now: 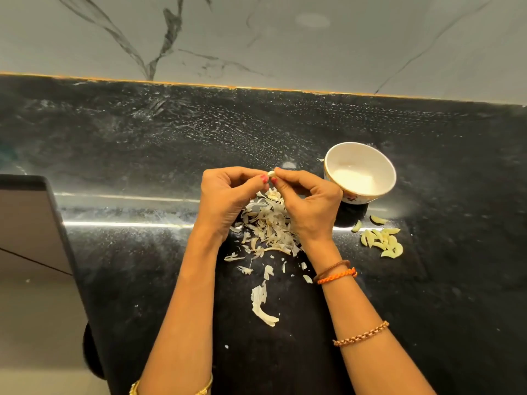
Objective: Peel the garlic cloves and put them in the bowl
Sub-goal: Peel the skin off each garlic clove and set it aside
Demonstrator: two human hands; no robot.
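Note:
Both hands meet above the black counter, pinching one small white garlic clove [271, 173] between their fingertips. My left hand [225, 199] grips it from the left and my right hand [309, 206] from the right. Beneath the hands lies a heap of papery garlic skins [268, 226]. A white bowl [360, 171] with a floral outside stands just right of my right hand; its inside looks bare. Several pale peeled garlic cloves [382, 240] lie loose on the counter in front of the bowl.
Loose skin pieces [263, 305] are strewn toward me along the counter [142, 155]. A marble-patterned wall [256, 38] rises behind the counter. The counter's left edge [71, 252] drops to a lighter floor, with a grey panel [28, 223] at the left.

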